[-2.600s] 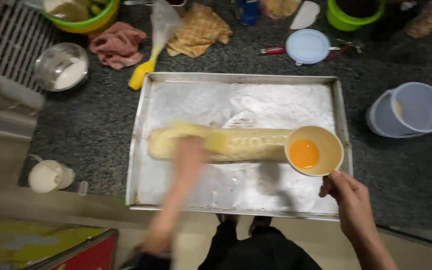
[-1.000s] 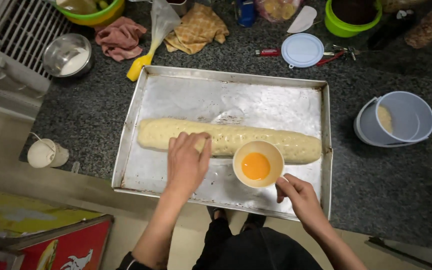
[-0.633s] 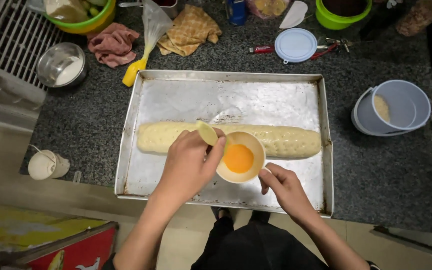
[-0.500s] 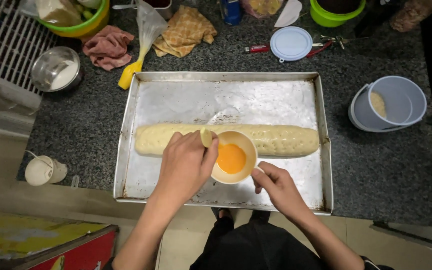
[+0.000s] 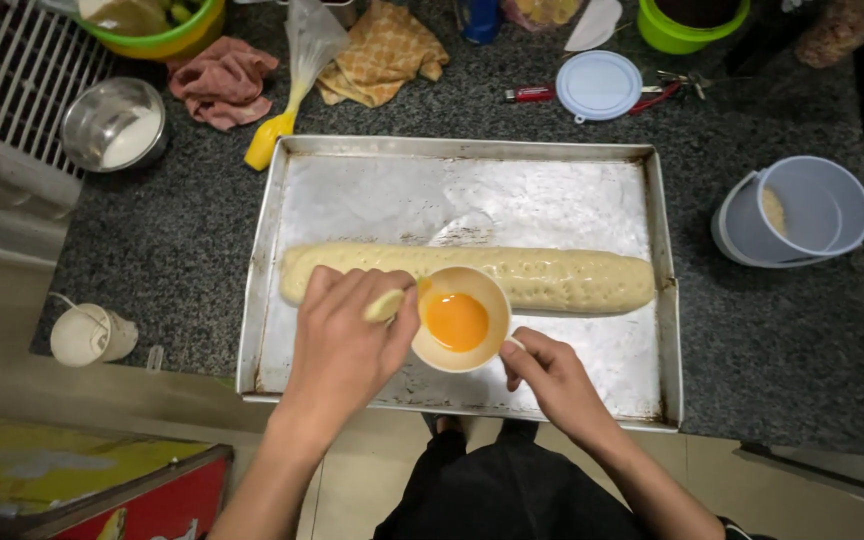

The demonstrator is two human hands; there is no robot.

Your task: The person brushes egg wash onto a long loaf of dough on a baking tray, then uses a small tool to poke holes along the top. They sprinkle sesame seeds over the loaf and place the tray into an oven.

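Yellow brush (image 5: 388, 303) pinched in left hand (image 5: 347, 345) fingers; right hand (image 5: 552, 380) fingers grip cup (image 5: 457, 320) handle.

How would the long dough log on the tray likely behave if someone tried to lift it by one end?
The dough log would probably sag or stretch: it looks soft and raw, lying flat across the metal tray. Its glossy surface suggests it is sticky or slippery. Its length spans most of the tray, so it likely needs support along its whole underside.

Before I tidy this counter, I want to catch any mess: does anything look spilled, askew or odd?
Nothing looks spilled. The cup of beaten egg sits level in the right hand, and the dough log lies whole on the baking tray. Only the round white lid lies loose, apart from any container.
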